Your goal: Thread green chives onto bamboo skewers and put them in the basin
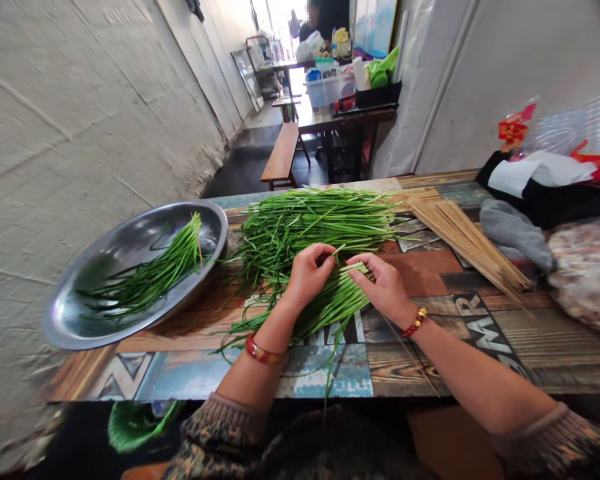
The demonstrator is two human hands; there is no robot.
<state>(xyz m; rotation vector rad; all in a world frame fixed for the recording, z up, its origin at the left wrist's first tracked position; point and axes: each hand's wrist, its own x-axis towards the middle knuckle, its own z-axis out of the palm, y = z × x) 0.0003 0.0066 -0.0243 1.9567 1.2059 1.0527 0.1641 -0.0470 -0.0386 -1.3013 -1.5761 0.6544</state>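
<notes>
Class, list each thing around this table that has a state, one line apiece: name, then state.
Steel basin: holding one chive bunch
Large chive pile: loose, lying flat
Nearer chives: partly gathered
Bamboo skewers: loose, spread out
Left hand: pinching a chive stem
Right hand: pinching pale chive ends
Clear plastic bag: filled
Wooden bench: upright

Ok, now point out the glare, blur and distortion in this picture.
Head view, glare: the far opening blows out to white and the steel basin shines; head view, blur: left hand and right hand look fairly sharp, the bag at right softer; head view, distortion: things near the edges look stretched.
</notes>
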